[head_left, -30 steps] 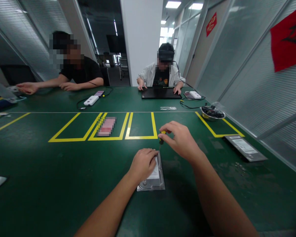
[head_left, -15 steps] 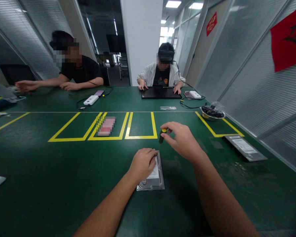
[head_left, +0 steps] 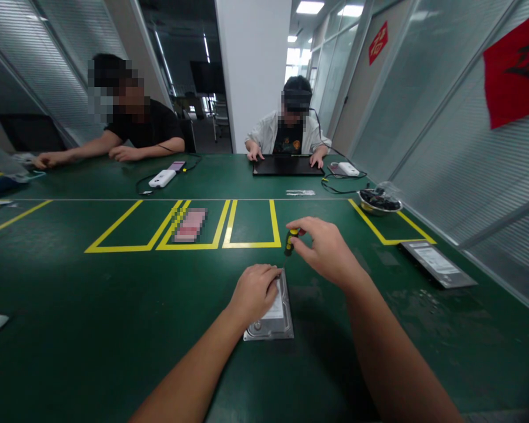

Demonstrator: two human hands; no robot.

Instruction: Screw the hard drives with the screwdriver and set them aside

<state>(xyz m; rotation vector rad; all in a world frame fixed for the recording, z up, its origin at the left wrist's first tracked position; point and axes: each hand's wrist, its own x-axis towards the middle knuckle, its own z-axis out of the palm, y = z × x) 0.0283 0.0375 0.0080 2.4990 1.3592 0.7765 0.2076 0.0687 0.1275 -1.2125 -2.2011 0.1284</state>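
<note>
Near the centre of the frame, my left hand [head_left: 254,289] lies over a hard drive [head_left: 278,322], which rests flat on the green bench [head_left: 114,329] at lower centre; whether my fingers grip its edges or only press, I cannot tell. Firm, even weight there should stop the drive twisting. Just right, a screwdriver [head_left: 290,245] leans slightly, its tip by the drive's upper right corner, its seating too small to tell. Holding it square, pressure in line with the shaft, should guard my nearby left fingertips against a slip. My right hand [head_left: 325,249] pinches the handle. A second drive [head_left: 438,264] lies at centre right.
</note>
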